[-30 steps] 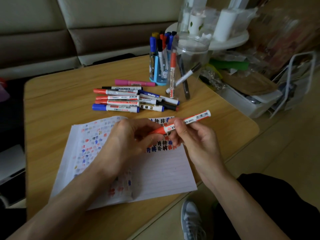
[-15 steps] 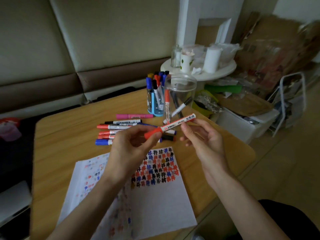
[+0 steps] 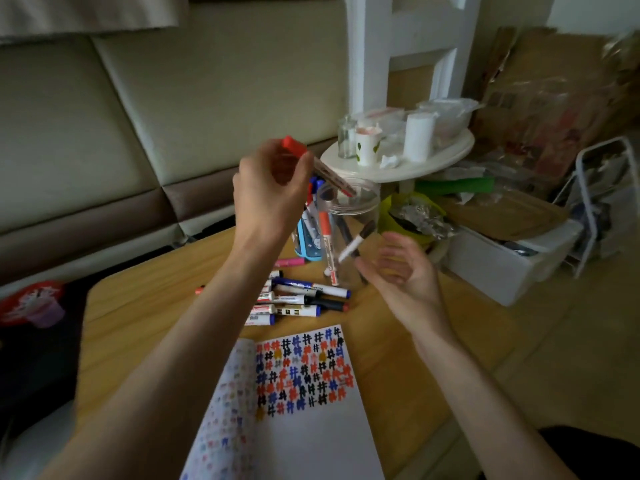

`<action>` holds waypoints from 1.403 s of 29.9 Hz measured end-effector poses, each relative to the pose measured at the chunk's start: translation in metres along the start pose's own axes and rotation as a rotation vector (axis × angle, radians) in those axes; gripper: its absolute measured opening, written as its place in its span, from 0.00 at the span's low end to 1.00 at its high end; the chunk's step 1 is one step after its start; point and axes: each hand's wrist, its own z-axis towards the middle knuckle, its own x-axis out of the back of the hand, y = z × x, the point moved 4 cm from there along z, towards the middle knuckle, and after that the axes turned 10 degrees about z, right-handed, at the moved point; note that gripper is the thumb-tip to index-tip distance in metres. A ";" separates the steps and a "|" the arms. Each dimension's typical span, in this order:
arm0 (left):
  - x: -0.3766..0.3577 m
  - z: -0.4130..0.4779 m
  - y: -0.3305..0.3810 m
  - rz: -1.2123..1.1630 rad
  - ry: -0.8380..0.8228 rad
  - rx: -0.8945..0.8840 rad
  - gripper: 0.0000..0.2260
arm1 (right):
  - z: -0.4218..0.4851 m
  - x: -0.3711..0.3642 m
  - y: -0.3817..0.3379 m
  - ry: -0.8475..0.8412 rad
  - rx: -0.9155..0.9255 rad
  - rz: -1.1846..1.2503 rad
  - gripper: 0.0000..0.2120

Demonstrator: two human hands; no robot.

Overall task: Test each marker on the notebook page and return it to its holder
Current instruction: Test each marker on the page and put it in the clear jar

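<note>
— Where is this?

— At a pale wooden table (image 3: 138,306) set against a beige padded sofa (image 3: 156,98). A cluttered round white side table (image 3: 415,164) stands beyond its far corner.

— And the marker in hand?

— The left hand (image 3: 270,199) is raised above the table and pinches a red-capped white marker (image 3: 334,178) near the cap end. The cap points up and to the left. The barrel slants down to the right, with its lower end at the mouth of a clear plastic jar (image 3: 367,216). I cannot tell whether that end is past the rim.

— Anything inside the jar?

— A second red marker (image 3: 326,237) stands nearly upright, and a black-capped marker (image 3: 356,242) leans to the right.

— The other hand?

— The right hand (image 3: 401,275) is low, just right of the jar. Its palm is turned up and inward, the fingers are loosely spread, and it holds nothing. I cannot tell whether it touches the jar.

— What else is on the table?

— A blue pen holder (image 3: 306,244) full of markers stands just left of the jar. A heap of loose markers (image 3: 298,299) lies in front of both, partly hidden by the left forearm. Nearer the person lies an open lined notebook (image 3: 311,438). The top of its right page is filled with rows of black, blue, red and yellow hash marks.
</note>
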 end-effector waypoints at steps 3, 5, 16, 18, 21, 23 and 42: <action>-0.019 0.009 -0.011 0.165 -0.074 -0.003 0.08 | 0.003 -0.002 0.007 -0.004 -0.009 0.013 0.28; -0.029 0.009 -0.014 0.222 -0.119 -0.010 0.08 | 0.005 -0.004 0.010 -0.007 -0.012 0.000 0.28; -0.047 0.001 -0.023 0.273 -0.261 -0.028 0.14 | 0.005 -0.006 0.009 0.003 -0.042 -0.016 0.25; -0.043 -0.003 -0.025 0.217 -0.256 -0.034 0.16 | 0.003 -0.006 0.008 -0.009 -0.049 -0.030 0.25; -0.028 -0.018 -0.039 0.161 -0.237 0.023 0.20 | 0.001 -0.007 0.010 -0.027 -0.068 -0.065 0.24; -0.014 -0.033 -0.056 0.163 -0.237 0.068 0.22 | 0.000 -0.007 0.014 -0.051 -0.087 -0.102 0.24; 0.083 -0.141 -0.148 0.348 -0.343 0.126 0.13 | -0.017 -0.032 0.052 -0.236 0.062 -0.910 0.12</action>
